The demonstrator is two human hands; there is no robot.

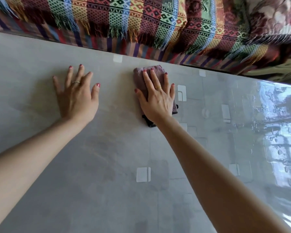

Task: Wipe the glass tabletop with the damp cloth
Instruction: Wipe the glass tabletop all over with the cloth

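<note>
The right hand (155, 100) lies flat with fingers spread, pressing the folded damp cloth (145, 78) against the glass tabletop (107, 182); it pins the cloth under the palm rather than gripping it, and mauve terry shows past the fingertips at twelve o'clock, with a dark corner poking out beside the wrist at six. At nine o'clock from it, well apart, the left hand (77, 96) rests open and empty on the glass, fingers splayed, apparently bracing the reach.

The cloth sits near the far edge of the table, roughly at the middle of its visible length. Faint darker streaks and patches lie on the glass toward six and seven o'clock from the hands, which may be damp trails, so the wiping looks under way. The stretch toward three o'clock carries bright window reflections, and whether it has been wiped cannot be told. How much remains is a guess: at least the far strip to either side of the cloth.

No containers are in view. Beyond the table's far edge, at twelve o'clock, hangs a fringed patterned throw (141, 22).
</note>
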